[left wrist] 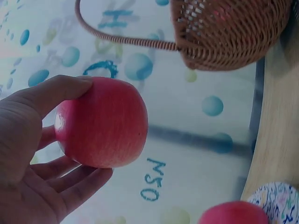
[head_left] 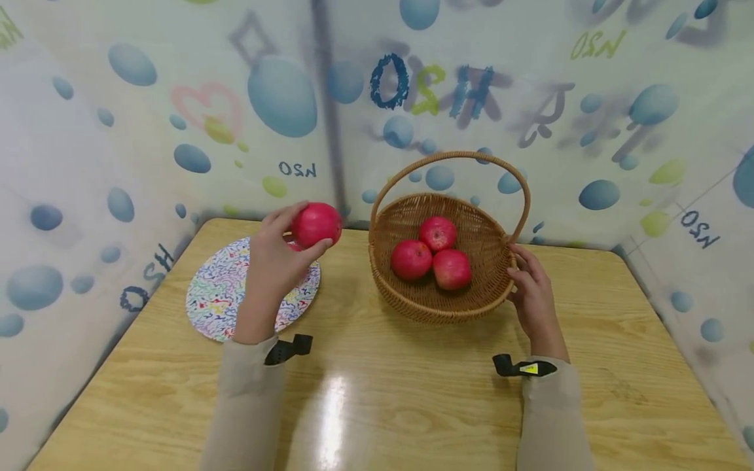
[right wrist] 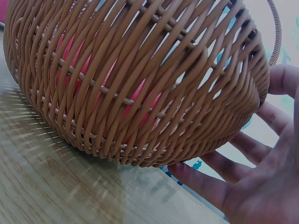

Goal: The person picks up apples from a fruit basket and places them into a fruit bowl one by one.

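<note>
My left hand [head_left: 273, 258] holds a red apple [head_left: 317, 225] up over the plate, thumb on one side and fingers on the other. Beneath it lies a round plate with multicoloured squiggles [head_left: 215, 294], partly covered by the hand. A second apple [left wrist: 233, 213] on the plate is mostly hidden behind that hand in the head view. To the right, a brown wicker basket [head_left: 406, 306] with a tall arched handle tips toward me, with three red apples [head_left: 437, 233] inside. My right hand [head_left: 533, 294] grips the basket's right rim near the handle's base, its other fingers along the outer weave [right wrist: 140, 93].
Both plate and basket are on a light wooden table [head_left: 377, 405]. Close behind its back edge hangs a pale backdrop [head_left: 365, 39] printed with blue and green bubbles and letters, which also runs along both sides.
</note>
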Demonstrator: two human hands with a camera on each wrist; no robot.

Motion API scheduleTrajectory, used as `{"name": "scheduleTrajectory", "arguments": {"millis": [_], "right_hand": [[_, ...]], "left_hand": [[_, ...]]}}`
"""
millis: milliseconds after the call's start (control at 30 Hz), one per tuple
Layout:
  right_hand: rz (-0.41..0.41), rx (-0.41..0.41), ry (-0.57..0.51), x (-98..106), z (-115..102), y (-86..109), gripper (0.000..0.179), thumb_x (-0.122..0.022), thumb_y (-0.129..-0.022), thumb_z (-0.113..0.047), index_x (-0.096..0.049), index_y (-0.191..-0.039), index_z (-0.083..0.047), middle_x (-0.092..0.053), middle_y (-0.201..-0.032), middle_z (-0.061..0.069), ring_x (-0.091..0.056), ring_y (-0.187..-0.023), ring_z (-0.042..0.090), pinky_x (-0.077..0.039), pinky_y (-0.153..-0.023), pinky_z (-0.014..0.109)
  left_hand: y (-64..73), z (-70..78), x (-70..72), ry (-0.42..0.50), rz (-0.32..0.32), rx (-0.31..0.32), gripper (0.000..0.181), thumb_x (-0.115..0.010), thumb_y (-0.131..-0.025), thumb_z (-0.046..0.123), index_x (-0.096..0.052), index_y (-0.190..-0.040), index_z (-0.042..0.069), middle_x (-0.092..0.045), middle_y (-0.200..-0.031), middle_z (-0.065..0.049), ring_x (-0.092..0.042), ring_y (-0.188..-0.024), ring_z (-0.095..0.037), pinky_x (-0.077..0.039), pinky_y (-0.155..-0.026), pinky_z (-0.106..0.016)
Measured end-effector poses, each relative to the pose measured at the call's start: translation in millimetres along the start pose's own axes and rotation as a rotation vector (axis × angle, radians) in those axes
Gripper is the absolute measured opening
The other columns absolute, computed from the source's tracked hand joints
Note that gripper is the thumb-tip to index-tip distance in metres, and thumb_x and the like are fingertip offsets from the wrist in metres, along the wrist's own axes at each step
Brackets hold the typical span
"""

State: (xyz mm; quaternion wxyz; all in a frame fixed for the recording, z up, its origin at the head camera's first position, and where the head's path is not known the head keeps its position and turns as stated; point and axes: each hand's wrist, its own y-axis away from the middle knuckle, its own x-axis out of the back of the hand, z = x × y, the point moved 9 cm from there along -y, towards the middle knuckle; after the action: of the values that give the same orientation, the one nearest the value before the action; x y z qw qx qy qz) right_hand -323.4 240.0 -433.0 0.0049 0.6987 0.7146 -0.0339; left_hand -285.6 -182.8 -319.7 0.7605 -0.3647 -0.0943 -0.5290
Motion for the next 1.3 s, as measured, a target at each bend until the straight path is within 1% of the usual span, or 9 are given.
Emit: {"name": "scheduleTrajectory", "arguments": {"millis": [233,300,433,567,700,900,1033,1167,1300], "right_hand": [[-0.003,-0.002,-0.009,0.5,-0.7,1.7,0.048,-0.042,-0.107,-0.018,-0.038,-0.155,-0.020,-0.023,-0.167,0.013,-0.031,-0.148,0.039,-0.056,-0.086,0.018],[-0.003,-0.002,-0.013,0.9,-1.1,2.5,0.048,-0.042,-0.107,-0.017,-0.037,-0.155,-0.020,-0.023,-0.167,0.013,-0.030,-0.149,0.040,-0.056,-0.086,0.018],[-0.001,-0.008,-0.012,1.6,-0.9,3.5,0.048,-0.042,-0.107,-0.018,-0.037,-0.155,-0.021,-0.023,-0.167,0.013,-0.029,-0.149,0.039,-0.055,-0.086,0.018],[0.000,-0.007,-0.010,2.1,-1.4,3.4,0.048,-0.042,-0.107,-0.018,-0.037,-0.155,-0.021,-0.023,-0.167,0.012,-0.030,-0.149,0.038,-0.056,-0.086,0.018],[-0.006,0.002,-0.003,2.1,-1.9,2.8,0.048,-0.043,-0.107,-0.019,-0.037,-0.155,-0.021,-0.022,-0.167,0.011,-0.030,-0.150,0.037,-0.055,-0.087,0.017],[-0.019,0.016,-0.016,1.2,-1.3,2.8,0.049,-0.042,-0.108,-0.019,-0.035,-0.156,-0.018,-0.021,-0.167,0.012,-0.029,-0.151,0.036,-0.054,-0.089,0.018],[-0.017,0.008,-0.015,0.7,0.7,3.2,0.049,-0.043,-0.108,-0.020,-0.035,-0.156,-0.019,-0.022,-0.167,0.012,-0.029,-0.151,0.035,-0.053,-0.089,0.017],[-0.023,0.017,-0.012,-0.2,0.2,2.7,0.048,-0.042,-0.108,-0.020,-0.035,-0.156,-0.019,-0.021,-0.167,0.012,-0.029,-0.150,0.035,-0.054,-0.089,0.017],[-0.029,0.025,-0.014,-1.3,-0.6,1.6,0.048,-0.042,-0.108,-0.020,-0.035,-0.156,-0.018,-0.021,-0.167,0.012,-0.031,-0.149,0.034,-0.053,-0.090,0.017]], "left_hand": [[-2.5,-22.3,18.6,-0.032,0.050,0.086,0.066,-0.084,-0.082,0.026,-0.058,-0.143,0.019,-0.054,-0.142,-0.012,-0.055,-0.124,-0.031,-0.057,-0.095,-0.056],[-2.5,-29.4,22.5,-0.037,0.064,0.119,0.067,-0.082,-0.084,0.029,-0.056,-0.144,0.020,-0.053,-0.142,-0.012,-0.054,-0.124,-0.031,-0.057,-0.095,-0.057],[-1.1,-43.9,31.3,-0.061,0.101,0.193,0.068,-0.080,-0.085,0.033,-0.054,-0.147,0.023,-0.050,-0.144,-0.013,-0.050,-0.130,-0.032,-0.056,-0.097,-0.058],[1.2,-58.3,42.6,-0.131,0.135,0.262,0.071,-0.079,-0.085,0.033,-0.050,-0.149,0.024,-0.047,-0.147,-0.013,-0.046,-0.136,-0.034,-0.054,-0.100,-0.059],[3.6,-75.6,53.2,-0.223,0.158,0.333,0.072,-0.078,-0.085,0.030,-0.049,-0.151,0.020,-0.044,-0.148,-0.016,-0.045,-0.138,-0.037,-0.052,-0.101,-0.061],[7.8,-106.9,60.2,-0.289,0.134,0.462,0.075,-0.075,-0.086,0.030,-0.044,-0.154,0.019,-0.041,-0.150,-0.021,-0.043,-0.138,-0.043,-0.051,-0.102,-0.063],[12.9,-123.3,63.0,-0.332,0.115,0.536,0.075,-0.073,-0.086,0.030,-0.043,-0.154,0.018,-0.041,-0.149,-0.025,-0.044,-0.136,-0.045,-0.051,-0.102,-0.064],[17.9,-134.8,61.8,-0.365,0.070,0.582,0.074,-0.071,-0.087,0.032,-0.044,-0.154,0.016,-0.044,-0.145,-0.028,-0.045,-0.131,-0.045,-0.051,-0.102,-0.062],[21.5,-146.0,58.2,-0.395,0.017,0.617,0.073,-0.070,-0.089,0.035,-0.044,-0.154,0.014,-0.048,-0.142,-0.029,-0.044,-0.128,-0.045,-0.046,-0.103,-0.062]]}}
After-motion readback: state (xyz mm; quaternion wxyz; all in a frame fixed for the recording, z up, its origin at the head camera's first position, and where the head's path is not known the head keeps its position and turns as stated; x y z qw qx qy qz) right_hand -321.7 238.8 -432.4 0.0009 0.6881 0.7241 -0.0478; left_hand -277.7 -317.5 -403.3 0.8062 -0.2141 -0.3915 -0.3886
